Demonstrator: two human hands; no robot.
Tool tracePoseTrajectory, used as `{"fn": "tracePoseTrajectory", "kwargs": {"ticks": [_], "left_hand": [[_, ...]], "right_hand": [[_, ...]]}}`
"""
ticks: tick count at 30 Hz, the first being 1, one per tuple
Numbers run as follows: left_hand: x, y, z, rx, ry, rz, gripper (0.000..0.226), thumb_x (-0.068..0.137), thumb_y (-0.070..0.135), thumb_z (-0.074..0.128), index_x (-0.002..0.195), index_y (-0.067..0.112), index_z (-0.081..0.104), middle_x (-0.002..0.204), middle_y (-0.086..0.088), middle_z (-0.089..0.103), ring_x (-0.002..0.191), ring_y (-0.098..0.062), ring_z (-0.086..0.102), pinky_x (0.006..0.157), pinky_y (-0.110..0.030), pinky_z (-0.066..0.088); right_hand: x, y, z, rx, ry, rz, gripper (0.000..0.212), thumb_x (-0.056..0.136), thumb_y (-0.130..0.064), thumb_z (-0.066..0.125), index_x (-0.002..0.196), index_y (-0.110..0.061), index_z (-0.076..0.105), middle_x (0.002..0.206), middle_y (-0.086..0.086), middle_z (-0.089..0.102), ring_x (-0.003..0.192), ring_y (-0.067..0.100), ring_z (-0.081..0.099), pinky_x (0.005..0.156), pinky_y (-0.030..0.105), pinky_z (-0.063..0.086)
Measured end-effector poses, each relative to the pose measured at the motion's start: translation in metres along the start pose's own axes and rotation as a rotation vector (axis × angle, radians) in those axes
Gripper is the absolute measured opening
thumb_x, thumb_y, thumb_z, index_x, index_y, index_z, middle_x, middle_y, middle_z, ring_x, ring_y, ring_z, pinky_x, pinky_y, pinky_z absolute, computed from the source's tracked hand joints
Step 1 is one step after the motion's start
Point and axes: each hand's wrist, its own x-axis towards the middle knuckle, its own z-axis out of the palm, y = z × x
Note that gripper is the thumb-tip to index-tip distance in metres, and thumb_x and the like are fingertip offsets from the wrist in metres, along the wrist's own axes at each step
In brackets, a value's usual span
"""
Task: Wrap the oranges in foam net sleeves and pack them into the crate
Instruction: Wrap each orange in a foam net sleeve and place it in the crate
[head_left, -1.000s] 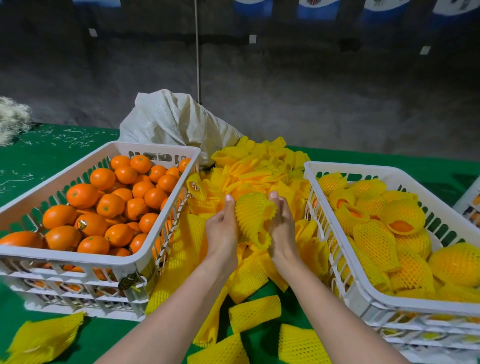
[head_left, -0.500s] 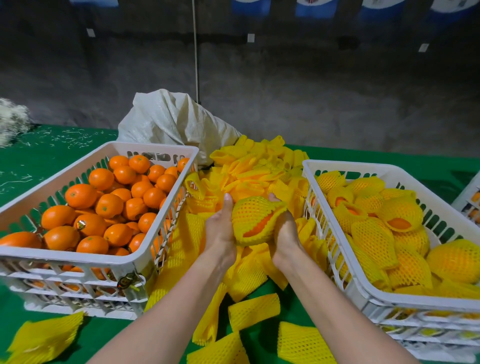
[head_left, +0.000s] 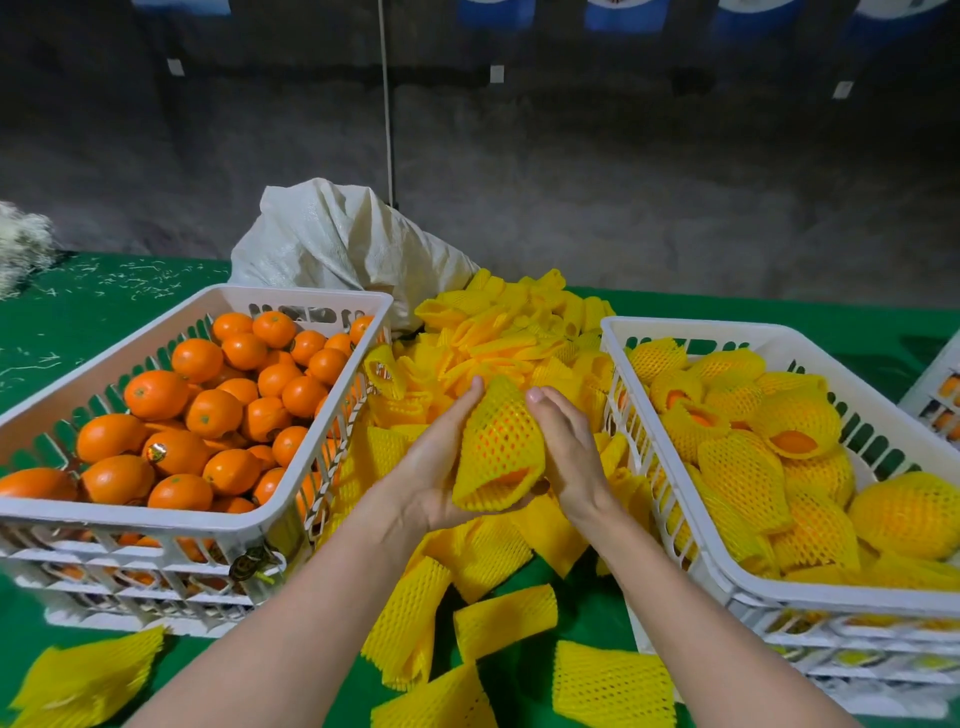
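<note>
Between my two hands sits an orange in a yellow foam net sleeve (head_left: 497, 444), its open end facing me. My left hand (head_left: 436, 467) cups it from the left and below. My right hand (head_left: 563, 452) presses against its right side with fingers nearly straight. On the left, a white crate (head_left: 218, 525) holds several bare oranges (head_left: 208, 415). The white crate on the right (head_left: 691, 525) holds several sleeved oranges (head_left: 795, 415).
A pile of empty yellow net sleeves (head_left: 498, 338) lies between the crates, with more flat sleeves (head_left: 506, 621) on the green table near me. A white woven sack (head_left: 337, 244) stands behind the pile. Part of another crate (head_left: 940, 395) shows at the far right.
The sleeve has been drawn over the orange and turned so its open end faces me. Both hands came nearer and lower, the left one now under the fruit.
</note>
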Motion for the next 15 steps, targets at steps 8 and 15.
{"fn": "tracePoseTrajectory", "kwargs": {"ticks": [8,15], "left_hand": [[0.004,-0.011,0.001,0.127,-0.053,-0.006,0.028,0.082,0.048,0.062,0.085,0.021,0.069,0.076,0.000,0.074,0.066,-0.015,0.071,0.062,-0.028,0.054],[0.005,-0.018,0.002,0.141,-0.101,-0.023,0.026,0.066,0.050,0.065,0.061,0.027,0.078,0.073,0.001,0.074,0.065,-0.014,0.072,0.053,-0.026,0.055]], "right_hand": [[-0.001,0.005,-0.012,-0.190,0.010,-0.165,0.041,0.083,-0.046,0.052,0.060,-0.015,0.037,0.056,-0.008,0.031,0.056,0.005,0.031,0.054,0.022,0.027],[0.003,0.009,-0.026,-0.121,-0.069,-0.131,0.037,0.086,-0.036,0.051,0.060,-0.013,0.039,0.054,-0.006,0.033,0.052,0.004,0.032,0.049,0.019,0.027]]}}
